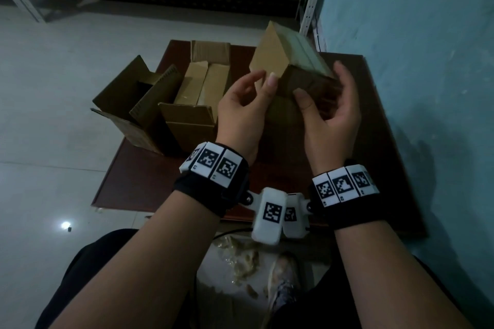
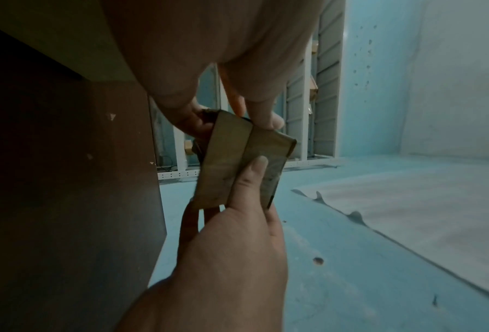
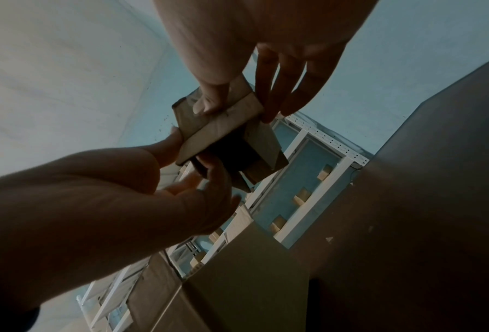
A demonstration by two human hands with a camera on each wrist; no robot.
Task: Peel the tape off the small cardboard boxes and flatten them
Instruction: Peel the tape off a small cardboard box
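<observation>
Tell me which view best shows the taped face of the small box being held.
Left wrist: the taped face of the small box fills the centre. The head view shows the box edge-on; the right wrist shows its shadowed underside.

No words, brand names or numbers are showing legibly in any view. The only signs are black-and-white square code markers, showing on the white tiles of the left wristband (image 1: 212, 165), the right wristband (image 1: 344, 187) and the white camera pod (image 1: 271, 215) between them; they are carrying no readable characters. The cardboard surfaces are showing no print that can be made out.
</observation>
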